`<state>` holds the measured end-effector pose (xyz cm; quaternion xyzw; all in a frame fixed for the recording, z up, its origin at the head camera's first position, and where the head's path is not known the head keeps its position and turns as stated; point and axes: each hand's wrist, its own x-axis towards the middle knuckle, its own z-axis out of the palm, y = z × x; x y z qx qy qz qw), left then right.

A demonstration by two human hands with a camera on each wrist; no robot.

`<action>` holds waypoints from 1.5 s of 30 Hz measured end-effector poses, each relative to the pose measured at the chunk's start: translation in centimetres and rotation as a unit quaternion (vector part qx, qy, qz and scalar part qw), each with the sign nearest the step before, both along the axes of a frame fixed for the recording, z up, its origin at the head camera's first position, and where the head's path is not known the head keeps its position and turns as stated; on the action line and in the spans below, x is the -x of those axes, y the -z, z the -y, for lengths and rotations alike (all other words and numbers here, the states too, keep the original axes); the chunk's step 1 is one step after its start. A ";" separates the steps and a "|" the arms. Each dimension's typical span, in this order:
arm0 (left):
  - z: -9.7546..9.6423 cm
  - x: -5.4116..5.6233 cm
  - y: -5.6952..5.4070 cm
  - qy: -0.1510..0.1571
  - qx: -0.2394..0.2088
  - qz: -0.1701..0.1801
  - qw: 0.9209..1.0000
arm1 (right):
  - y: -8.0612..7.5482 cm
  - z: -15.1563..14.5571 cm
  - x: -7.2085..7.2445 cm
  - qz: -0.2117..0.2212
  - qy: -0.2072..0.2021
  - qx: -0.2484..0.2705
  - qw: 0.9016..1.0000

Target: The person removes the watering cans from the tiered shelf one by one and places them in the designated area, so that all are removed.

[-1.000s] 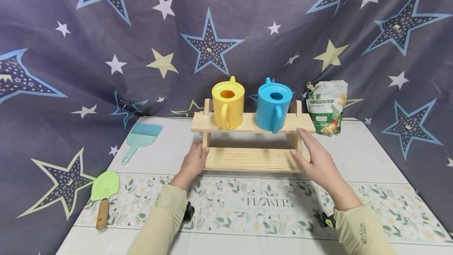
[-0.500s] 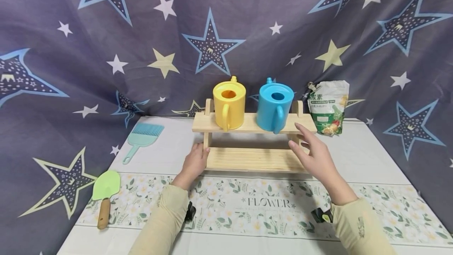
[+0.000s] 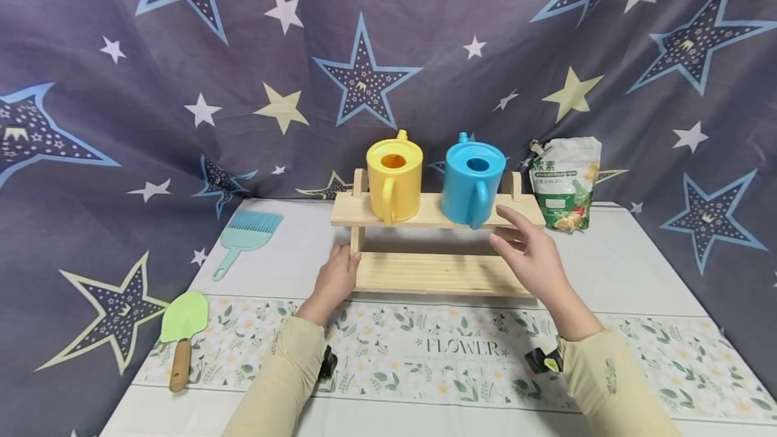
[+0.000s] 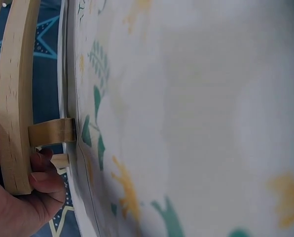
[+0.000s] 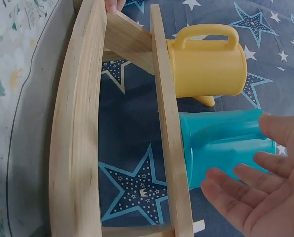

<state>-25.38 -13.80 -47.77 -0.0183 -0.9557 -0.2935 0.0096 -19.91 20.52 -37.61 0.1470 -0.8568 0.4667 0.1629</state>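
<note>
A two-tier wooden shelf [image 3: 440,272] stands on the table. On its upper board sit a yellow watering can [image 3: 408,187] and a blue watering can [image 3: 459,187], spouts toward the curtain and handles facing me. My left hand [image 3: 335,278] grips the left end of the lower board; in the left wrist view its fingers curl beneath the board [image 4: 16,98]. My right hand [image 3: 534,261] holds nothing, its fingers spread in front of the upper board's right part. In the right wrist view those fingers [image 5: 231,192] overlap the blue can close to its handle.
A urea bag [image 3: 561,184] stands behind the shelf's right end. To the left lie a teal brush [image 3: 245,235] and a green trowel [image 3: 184,315] with a wooden handle. The star-patterned curtain [image 3: 243,133] hangs right behind the shelf.
My right hand has left the shelf's right upright and moved left toward the blue watering can's handle. My left hand stays on the lower board.
</note>
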 end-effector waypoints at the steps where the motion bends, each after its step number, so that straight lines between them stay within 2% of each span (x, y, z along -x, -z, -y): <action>1: 0.0 0.0 0.0 0.000 0.001 0.000 1.000 | 0.0 0.1 0.1 0.003 -0.001 0.005 1.000; 18: 0.1 0.1 0.1 0.004 0.005 0.001 1.000 | -0.2 1.3 1.4 0.020 0.004 0.054 0.998; 26: 0.0 -0.1 0.0 0.002 0.005 0.001 1.000 | -0.3 1.9 1.9 0.054 0.009 0.070 0.996; 37: -0.2 -0.1 -0.2 0.004 0.017 0.009 1.000 | 0.0 2.3 2.4 0.056 0.014 0.076 0.995; 45: -0.2 -0.2 -0.4 0.005 0.015 0.012 1.000 | -0.1 2.8 2.7 0.050 0.037 0.059 0.996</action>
